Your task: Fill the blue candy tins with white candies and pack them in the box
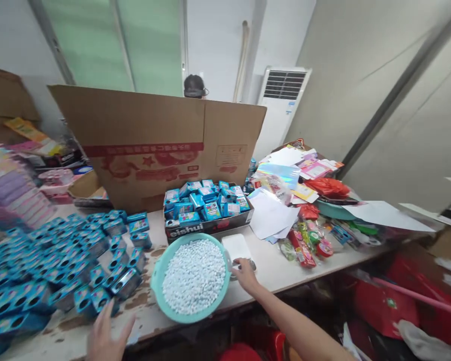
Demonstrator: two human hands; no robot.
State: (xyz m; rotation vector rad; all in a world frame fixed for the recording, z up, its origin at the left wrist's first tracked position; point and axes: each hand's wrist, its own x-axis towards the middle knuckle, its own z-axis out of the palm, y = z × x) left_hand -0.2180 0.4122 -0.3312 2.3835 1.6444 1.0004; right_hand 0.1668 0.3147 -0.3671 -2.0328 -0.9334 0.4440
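A round turquoise basin (155,277) full of small pale pellets sits at the table's front edge. My right hand (244,275) is at its right rim, fingers closed together; what they grip there is too small to make out. Beside that hand lies a white tray-like object (236,244). My left hand (108,333), blurred, is at the lower left with its fingers apart and nothing in it. Many small blue boxes with round holes (75,253) stand beyond it. Behind the basin, a black carton (210,225) holds a heap of blue boxes (211,210).
A large cardboard box (154,130) rises behind the carton. Papers (272,213), candy packets (302,248) and a red bag (326,187) lie to the right. Pastel stacks (15,190) stand at the far left. A person's head (194,86) shows beyond the cardboard.
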